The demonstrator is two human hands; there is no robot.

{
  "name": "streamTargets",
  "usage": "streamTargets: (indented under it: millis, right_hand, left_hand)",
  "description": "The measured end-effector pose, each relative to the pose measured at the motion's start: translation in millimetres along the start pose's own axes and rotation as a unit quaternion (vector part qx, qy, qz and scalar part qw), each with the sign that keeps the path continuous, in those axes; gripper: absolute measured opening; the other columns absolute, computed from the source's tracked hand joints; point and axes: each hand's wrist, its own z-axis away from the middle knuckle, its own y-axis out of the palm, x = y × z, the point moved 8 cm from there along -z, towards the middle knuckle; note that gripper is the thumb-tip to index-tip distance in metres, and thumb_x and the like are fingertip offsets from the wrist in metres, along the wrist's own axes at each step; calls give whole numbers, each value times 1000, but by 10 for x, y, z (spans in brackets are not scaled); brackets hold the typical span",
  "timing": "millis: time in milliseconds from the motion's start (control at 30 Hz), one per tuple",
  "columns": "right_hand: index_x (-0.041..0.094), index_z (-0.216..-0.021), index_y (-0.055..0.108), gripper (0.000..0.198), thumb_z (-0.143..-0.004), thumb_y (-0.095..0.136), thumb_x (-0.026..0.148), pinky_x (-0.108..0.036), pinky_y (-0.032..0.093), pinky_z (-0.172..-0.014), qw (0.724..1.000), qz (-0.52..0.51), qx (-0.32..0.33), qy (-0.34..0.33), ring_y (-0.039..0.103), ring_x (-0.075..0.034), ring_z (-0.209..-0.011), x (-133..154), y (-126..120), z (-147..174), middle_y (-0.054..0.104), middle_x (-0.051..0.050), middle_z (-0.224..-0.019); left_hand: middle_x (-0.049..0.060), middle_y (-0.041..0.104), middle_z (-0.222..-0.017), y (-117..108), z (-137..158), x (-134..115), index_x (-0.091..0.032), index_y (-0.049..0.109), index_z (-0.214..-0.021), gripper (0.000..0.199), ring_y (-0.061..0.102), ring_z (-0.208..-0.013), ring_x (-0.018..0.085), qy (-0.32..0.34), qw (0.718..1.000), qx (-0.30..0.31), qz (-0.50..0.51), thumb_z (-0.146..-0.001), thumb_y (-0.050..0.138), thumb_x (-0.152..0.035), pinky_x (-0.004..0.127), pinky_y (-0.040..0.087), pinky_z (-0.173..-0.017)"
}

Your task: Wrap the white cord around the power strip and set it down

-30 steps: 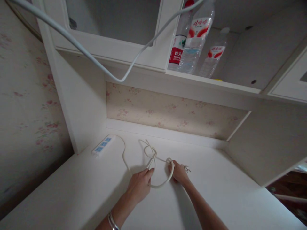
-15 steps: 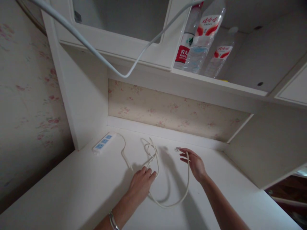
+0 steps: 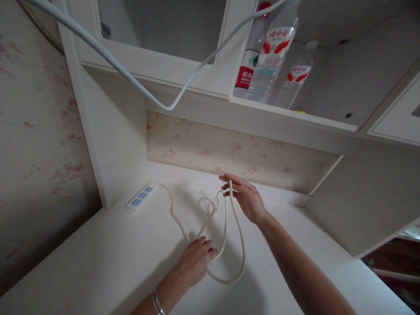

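Note:
A white power strip (image 3: 134,205) with blue sockets lies on the desk at the left. Its pale power cord (image 3: 243,249) runs along the desk to my left hand (image 3: 197,259), whose fingers are closed around it low over the desktop. Beyond that hand the cord makes a small tangle of loops. My right hand (image 3: 247,199), raised near the back of the desk, holds the cord close to its end between thumb and fingers. A wide loop of cord hangs between the two hands. The plug is hidden behind the right fingers.
The white desk (image 3: 108,262) meets a low back ledge (image 3: 183,174) and a side panel on the right. Overhead, a shelf holds plastic bottles (image 3: 267,72). A thick white cable (image 3: 131,78) droops across the upper view, near the camera.
My right hand has moved left and upward with the cord end, and the plug has gone out of sight. The hanging loop is narrower. My left hand has shifted only slightly.

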Motion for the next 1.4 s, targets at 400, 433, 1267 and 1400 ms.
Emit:
streamTargets:
  millis: [400, 433, 1267, 1400]
  right_hand:
    - [23, -100, 50, 15, -89, 51, 32, -33, 47, -78, 906, 417, 73, 21, 66, -21, -93, -965, 51, 181, 69, -8, -104]
    - [22, -103, 49, 16, -89, 50, 31, -32, 47, -78, 896, 437, 76, 27, 66, -22, -94, -1050, -4, 242, 69, -9, -103]
    - [26, -145, 23, 54, -93, 36, 22, -33, 51, -78, 858, 511, -53, 30, 64, -20, -93, -1937, -833, 1238, 61, -8, -112]
    - [18, -143, 25, 50, -94, 30, 20, -33, 48, -83, 838, 540, -43, 59, 62, -21, -101, -2083, -879, 834, 58, -13, -120]
  left_hand:
    - [6, 59, -85, 96, 2, -5, -26, 67, -97, 21, 50, -91, 21, 41, 999, -2, -29, -92, 48, -21, 34, 37, -81]
    - [6, 59, -86, 93, 3, -7, -25, 67, -96, 21, 50, -92, 20, 41, 999, -3, -30, -92, 47, -21, 33, 38, -80]
    - [1, 66, -110, -321, 103, 1428, -28, 70, -98, 22, 55, -109, 19, -133, 989, -58, 15, -89, 52, -18, 43, 23, -108]
    - [2, 71, -106, -331, 53, 1423, -29, 68, -108, 24, 62, -98, 18, -115, 988, -79, 66, -91, 51, -26, 32, 40, -94]
